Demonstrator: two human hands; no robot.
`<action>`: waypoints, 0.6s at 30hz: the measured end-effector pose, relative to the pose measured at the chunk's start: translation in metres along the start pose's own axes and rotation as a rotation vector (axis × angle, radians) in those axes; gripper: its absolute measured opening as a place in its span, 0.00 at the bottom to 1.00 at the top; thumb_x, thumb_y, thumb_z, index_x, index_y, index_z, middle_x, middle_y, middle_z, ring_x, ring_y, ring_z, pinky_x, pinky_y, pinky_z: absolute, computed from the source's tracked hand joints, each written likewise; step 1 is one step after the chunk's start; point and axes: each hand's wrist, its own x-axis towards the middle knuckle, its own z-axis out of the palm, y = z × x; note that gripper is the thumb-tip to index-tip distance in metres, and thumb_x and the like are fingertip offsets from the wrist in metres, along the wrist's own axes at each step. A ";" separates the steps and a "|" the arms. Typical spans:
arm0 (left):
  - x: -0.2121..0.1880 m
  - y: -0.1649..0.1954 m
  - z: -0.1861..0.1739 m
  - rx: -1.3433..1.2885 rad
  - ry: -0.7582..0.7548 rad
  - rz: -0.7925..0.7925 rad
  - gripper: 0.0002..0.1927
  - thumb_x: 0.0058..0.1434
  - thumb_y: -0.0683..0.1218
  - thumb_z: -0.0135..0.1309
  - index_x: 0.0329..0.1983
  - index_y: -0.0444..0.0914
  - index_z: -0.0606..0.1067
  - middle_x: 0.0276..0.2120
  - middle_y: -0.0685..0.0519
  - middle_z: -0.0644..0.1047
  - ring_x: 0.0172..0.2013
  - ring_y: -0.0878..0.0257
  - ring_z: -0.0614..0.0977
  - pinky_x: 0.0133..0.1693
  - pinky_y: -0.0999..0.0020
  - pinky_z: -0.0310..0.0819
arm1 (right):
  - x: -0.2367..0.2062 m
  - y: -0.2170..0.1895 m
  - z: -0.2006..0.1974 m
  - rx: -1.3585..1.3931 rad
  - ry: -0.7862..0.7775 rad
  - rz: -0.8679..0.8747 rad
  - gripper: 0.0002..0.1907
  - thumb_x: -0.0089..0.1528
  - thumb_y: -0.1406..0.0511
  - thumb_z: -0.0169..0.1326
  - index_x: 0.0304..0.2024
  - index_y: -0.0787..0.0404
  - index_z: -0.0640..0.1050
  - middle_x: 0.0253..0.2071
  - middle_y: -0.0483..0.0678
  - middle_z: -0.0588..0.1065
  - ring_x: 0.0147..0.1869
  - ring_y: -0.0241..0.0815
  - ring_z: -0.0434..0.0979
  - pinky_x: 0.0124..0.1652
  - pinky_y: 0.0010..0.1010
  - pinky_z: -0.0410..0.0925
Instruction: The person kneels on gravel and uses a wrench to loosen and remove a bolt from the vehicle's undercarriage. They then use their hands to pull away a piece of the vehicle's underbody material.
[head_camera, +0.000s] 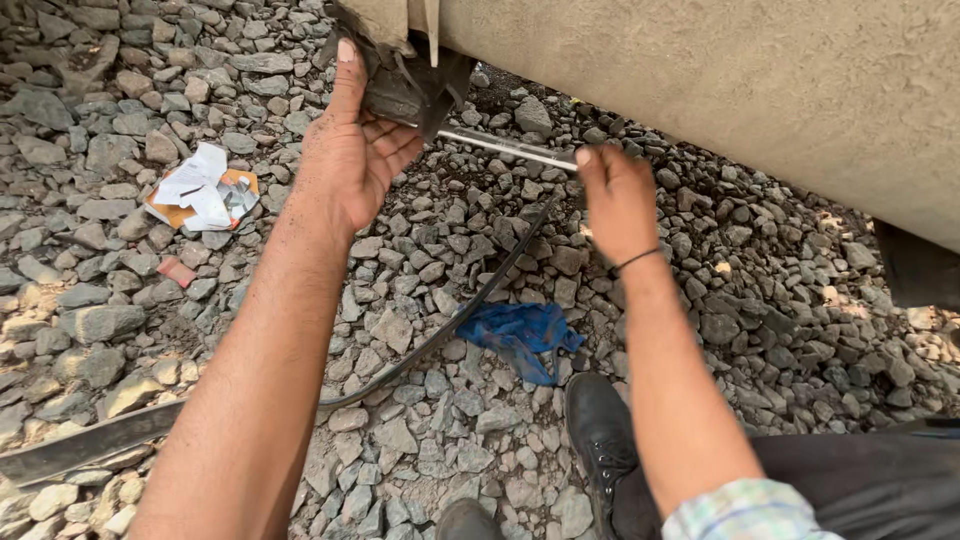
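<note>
Held metal rod (505, 146) under concrete slab (760, 90) w/ right hand (618, 200), fingers pinching its end; left hand (352, 150) spread against dark bracket (405, 85). Rod prob. stiff, smooth; grip near end.

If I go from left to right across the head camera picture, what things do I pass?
Crumpled paper → left hand → blue cloth → right hand → pale body, far right.
</note>
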 end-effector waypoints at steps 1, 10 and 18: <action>0.001 -0.001 0.000 0.002 -0.006 -0.018 0.59 0.44 0.77 0.60 0.65 0.30 0.65 0.62 0.29 0.72 0.66 0.36 0.72 0.69 0.37 0.58 | 0.005 0.003 -0.003 0.018 -0.027 -0.031 0.21 0.74 0.53 0.45 0.40 0.63 0.78 0.24 0.45 0.71 0.27 0.39 0.70 0.31 0.37 0.65; 0.015 -0.013 0.002 -0.160 -0.028 0.001 0.53 0.48 0.73 0.59 0.64 0.30 0.67 0.60 0.33 0.74 0.60 0.41 0.77 0.63 0.39 0.66 | -0.033 0.023 0.018 0.046 -0.080 0.089 0.25 0.77 0.51 0.46 0.44 0.67 0.75 0.32 0.56 0.73 0.37 0.52 0.70 0.40 0.43 0.67; 0.023 -0.024 0.009 -0.331 0.021 0.064 0.40 0.65 0.68 0.55 0.57 0.26 0.70 0.51 0.40 0.79 0.52 0.49 0.81 0.57 0.48 0.75 | 0.031 0.042 0.011 -0.285 0.023 -0.147 0.23 0.79 0.50 0.48 0.46 0.63 0.80 0.36 0.61 0.77 0.41 0.64 0.77 0.44 0.53 0.69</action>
